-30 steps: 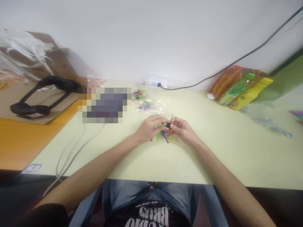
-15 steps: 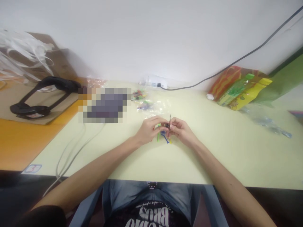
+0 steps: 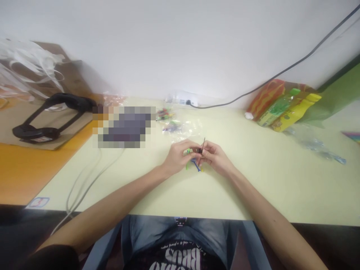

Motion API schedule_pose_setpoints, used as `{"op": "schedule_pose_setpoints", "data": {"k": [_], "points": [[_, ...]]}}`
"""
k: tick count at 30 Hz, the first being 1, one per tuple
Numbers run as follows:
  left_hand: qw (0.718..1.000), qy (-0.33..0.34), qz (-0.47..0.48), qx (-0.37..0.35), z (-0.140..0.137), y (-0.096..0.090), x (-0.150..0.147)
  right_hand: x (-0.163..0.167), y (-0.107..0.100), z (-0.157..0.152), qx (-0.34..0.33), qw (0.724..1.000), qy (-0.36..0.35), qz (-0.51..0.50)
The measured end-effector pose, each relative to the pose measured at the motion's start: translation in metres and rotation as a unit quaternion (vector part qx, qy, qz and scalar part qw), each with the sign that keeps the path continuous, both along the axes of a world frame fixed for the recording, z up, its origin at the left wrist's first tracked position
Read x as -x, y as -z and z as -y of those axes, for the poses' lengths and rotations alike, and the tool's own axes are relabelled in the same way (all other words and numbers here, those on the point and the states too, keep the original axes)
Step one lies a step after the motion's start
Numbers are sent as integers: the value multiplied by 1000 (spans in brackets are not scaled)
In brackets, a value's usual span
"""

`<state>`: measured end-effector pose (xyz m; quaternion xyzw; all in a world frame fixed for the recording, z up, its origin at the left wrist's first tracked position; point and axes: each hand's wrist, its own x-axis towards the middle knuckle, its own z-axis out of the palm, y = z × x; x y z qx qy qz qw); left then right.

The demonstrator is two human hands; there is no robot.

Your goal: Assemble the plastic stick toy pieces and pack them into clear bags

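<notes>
My left hand and my right hand meet over the pale table, fingertips almost touching. Between them is a thin dark stick-like piece, standing nearly upright and leaning a little right. The right thumb and fingers pinch it; the left fingers close on a small dark part at its middle, mostly hidden. Below the hands lie a blue plastic piece with a rod-like end, a green piece and a bit of yellow, all partly covered by the left hand.
Clear plastic bags with small coloured parts lie beyond my hands. A pixelated dark object is to the left, with cables trailing off the edge. A black frame rests on cardboard. Snack packets and crumpled plastic are on the right.
The dark stick-like piece has tipped slightly, its top moving right. My hands stay nearly in place, the left now covering more of the blue and green pieces.
</notes>
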<state>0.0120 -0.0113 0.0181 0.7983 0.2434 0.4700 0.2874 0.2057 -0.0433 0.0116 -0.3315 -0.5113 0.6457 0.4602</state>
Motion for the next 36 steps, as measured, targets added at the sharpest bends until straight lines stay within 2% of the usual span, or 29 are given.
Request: {"op": "schedule_pose_setpoints", "data": {"k": [3,7,13,15,17,19,20,23,25,28,30,32,34,35,36], "points": [[1000,-3,-12,-24,-2,-2,1,-1,-6,1,-5,1000,-8,-5],[994,-20,-39,-99,-6,-4,3,-1,-14,2,-24,1000,-7,2],[982,-35,-110,-146,-14,-3,8,-6,-14,1,-53,997,28,54],[979,-89,-120,-139,-23,-1,14,-15,-16,0,-60,992,68,85],[969,-192,-115,-102,-35,0,23,-28,-18,-2,-62,981,111,147],[946,-294,-131,-46,-46,2,34,-41,-18,-3,-57,958,150,236],[935,-318,-156,-16,-50,3,40,-47,-16,-4,-54,944,166,281],[921,-303,-237,56,-57,5,54,-58,-9,-6,-52,904,181,383],[920,-291,-249,79,-58,6,58,-62,-5,-6,-59,890,160,423],[929,-290,-205,104,-59,9,57,-62,-3,-4,-83,858,149,484],[940,-272,-157,136,-60,12,54,-59,-3,-3,-105,814,181,542],[948,-246,-116,165,-62,15,50,-51,-5,-3,-140,758,245,588],[955,-227,-87,172,-64,18,48,-34,-7,-1,-214,713,287,602],[958,-221,-74,169,-65,19,47,-23,-10,0,-268,704,278,596],[961,-214,-59,164,-67,19,47,-9,-12,1,-326,701,240,588]]}}
